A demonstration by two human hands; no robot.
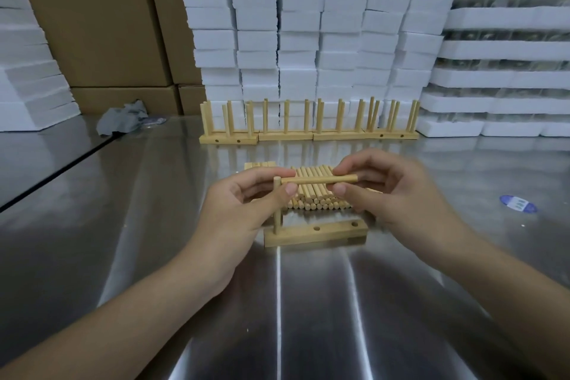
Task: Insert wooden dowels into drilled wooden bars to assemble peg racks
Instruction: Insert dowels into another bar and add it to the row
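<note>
Curled fingers (354, 167) of the left hand (246, 200) and right hand (394, 194) pinch the ends of a pale round wooden dowel (320, 179), its long axis level, left to right, above a drilled pale wooden bar (320, 233) on the shiny steel desk (308, 302); one upright dowel (277, 210) stands in the bar's left hole; blue-and-white oval sticker (518, 203) lies to the right, print unreadable
</note>
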